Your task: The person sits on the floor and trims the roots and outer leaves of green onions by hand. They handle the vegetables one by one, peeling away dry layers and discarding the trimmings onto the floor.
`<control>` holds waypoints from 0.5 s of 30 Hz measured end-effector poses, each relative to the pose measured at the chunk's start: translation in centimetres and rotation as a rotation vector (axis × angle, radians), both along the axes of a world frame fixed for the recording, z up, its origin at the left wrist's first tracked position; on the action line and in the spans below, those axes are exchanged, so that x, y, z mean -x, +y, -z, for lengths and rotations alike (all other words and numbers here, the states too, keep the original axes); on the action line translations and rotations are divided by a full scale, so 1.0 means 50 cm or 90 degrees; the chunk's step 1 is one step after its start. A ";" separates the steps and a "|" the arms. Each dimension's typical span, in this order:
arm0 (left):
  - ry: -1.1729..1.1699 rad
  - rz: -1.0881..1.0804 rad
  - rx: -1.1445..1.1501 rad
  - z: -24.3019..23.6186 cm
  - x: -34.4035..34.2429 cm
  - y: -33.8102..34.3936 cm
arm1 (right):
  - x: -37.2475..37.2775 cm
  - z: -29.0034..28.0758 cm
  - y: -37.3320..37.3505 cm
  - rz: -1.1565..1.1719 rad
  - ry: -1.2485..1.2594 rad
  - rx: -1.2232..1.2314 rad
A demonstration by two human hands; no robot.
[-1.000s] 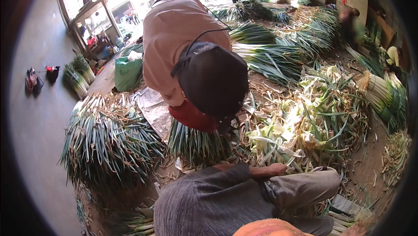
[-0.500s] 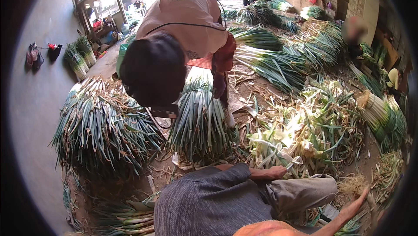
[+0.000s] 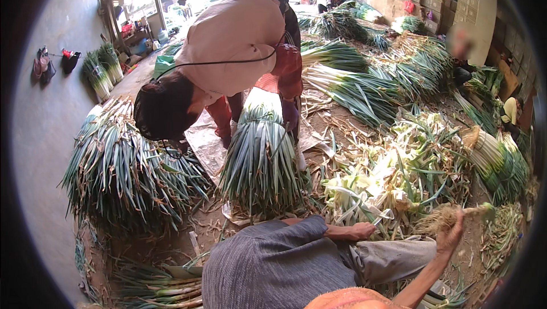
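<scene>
My right hand point(image 3: 450, 236) is raised at the lower right, closed around a scallion point(image 3: 470, 212). Its brown roots point(image 3: 436, 221) spread to the left of my fingers, and the pale stalk points right. My left hand point(image 3: 360, 231) is closed beside my grey trouser leg point(image 3: 393, 259). A narrow pale strip point(image 3: 383, 218) shows at its fingertips; I cannot tell whether it is a blade or a leaf. Just beyond that hand lies a heap of pale peeled leaves point(image 3: 376, 181).
A co-worker point(image 3: 233, 41) bends over a tied scallion bundle point(image 3: 262, 155) ahead. Another big bundle point(image 3: 131, 166) stands at left. Loose scallions point(image 3: 159, 289) lie at lower left, stacks point(image 3: 359, 89) farther back. Trimmed bundles point(image 3: 496, 158) stand at right, near other people.
My right hand has risen and moved left with the scallion, whose stalk now points right. My left hand has hardly moved. The co-worker's head has shifted left and turned.
</scene>
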State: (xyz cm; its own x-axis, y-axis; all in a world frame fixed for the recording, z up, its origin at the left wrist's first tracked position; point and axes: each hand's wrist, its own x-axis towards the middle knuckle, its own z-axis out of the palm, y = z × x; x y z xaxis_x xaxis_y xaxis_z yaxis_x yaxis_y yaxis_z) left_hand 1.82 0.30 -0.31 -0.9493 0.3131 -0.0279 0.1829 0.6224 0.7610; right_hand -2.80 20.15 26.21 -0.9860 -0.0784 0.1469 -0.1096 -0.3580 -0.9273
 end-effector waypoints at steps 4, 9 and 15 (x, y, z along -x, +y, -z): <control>0.015 -0.032 -0.038 0.042 0.011 0.002 | 0.043 0.117 -0.049 -0.154 -0.199 0.323; -0.062 -0.021 -0.014 -0.009 -0.036 -0.030 | 0.035 0.240 -0.076 -0.151 -0.307 0.159; -0.033 -0.035 -0.032 0.019 -0.029 -0.038 | 0.007 0.172 -0.107 -0.131 -0.321 0.299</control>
State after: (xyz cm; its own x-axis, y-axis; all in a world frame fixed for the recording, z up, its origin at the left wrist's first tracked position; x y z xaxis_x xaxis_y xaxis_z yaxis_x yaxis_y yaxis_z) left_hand 3.27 -1.61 -1.26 -0.9626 0.2634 -0.0634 0.1091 0.5914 0.7990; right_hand -3.14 14.78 17.61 -0.9149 -0.3104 -0.2581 0.4037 -0.6992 -0.5901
